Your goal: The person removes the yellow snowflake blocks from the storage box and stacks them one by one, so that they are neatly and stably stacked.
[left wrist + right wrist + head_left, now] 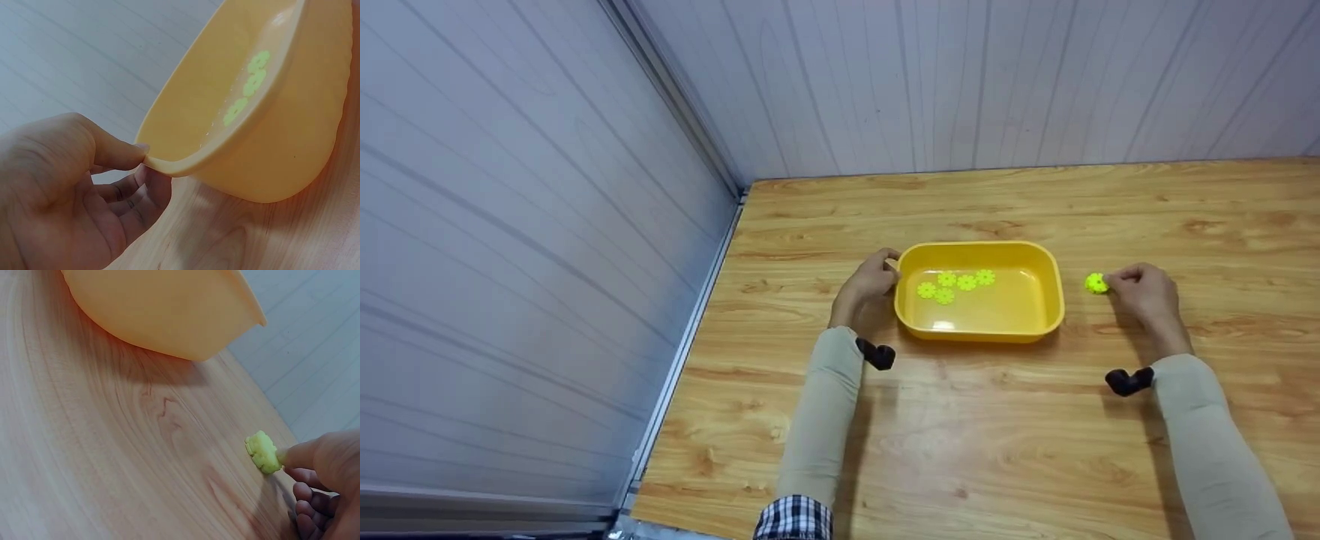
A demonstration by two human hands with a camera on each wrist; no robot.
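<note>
Two pinches: basin rim [183, 167], green clump [264, 451]

The rim of a yellow plastic tub [281, 149] is pinched at one end between the thumb and fingers of the left hand [73, 185]; inside, bright yellow-green flower-shaped pieces [251, 87] are laid on its floor, while wood-grain tabletop [225, 236] is seen beneath and a pale, lined wall [101, 56] behind
</note>
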